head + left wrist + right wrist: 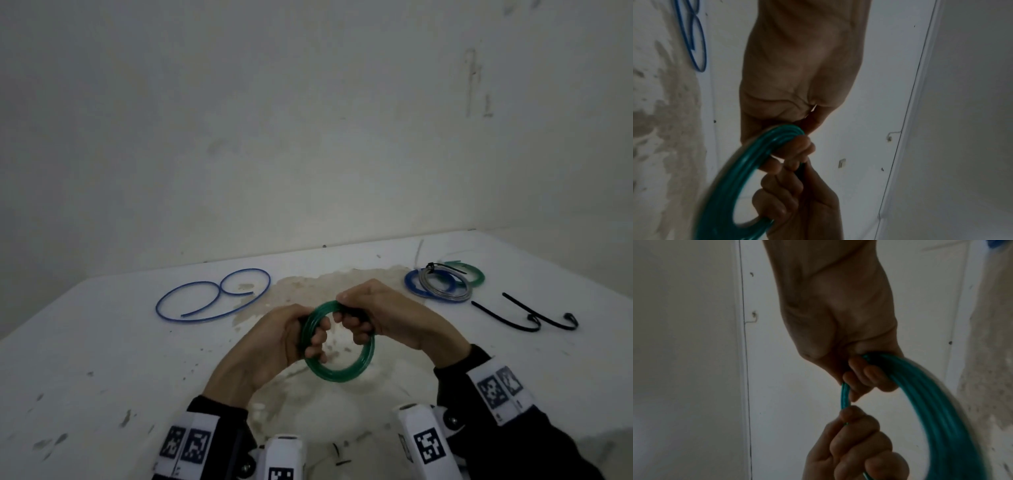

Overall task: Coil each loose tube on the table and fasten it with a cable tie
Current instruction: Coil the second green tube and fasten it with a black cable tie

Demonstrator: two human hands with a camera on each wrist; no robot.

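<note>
Both hands hold a coiled green tube (339, 374) upright above the middle of the table (102, 342). My left hand (310, 334) grips the coil's left side, fingers curled through the ring. My right hand (352, 323) grips its top right. In the left wrist view the left hand (797, 142) clasps the green coil (740, 170), and a short black strip (800, 168) shows between the two hands' fingers. In the right wrist view the right hand (861, 374) wraps the green coil (931, 402), with the left hand (855, 443) below.
A loose blue tube (212, 298) lies in two open loops at the back left. Tied blue, grey and green coils (442, 282) are stacked at the back right. Two black cable ties (527, 317) lie beside them. A wall stands behind the table.
</note>
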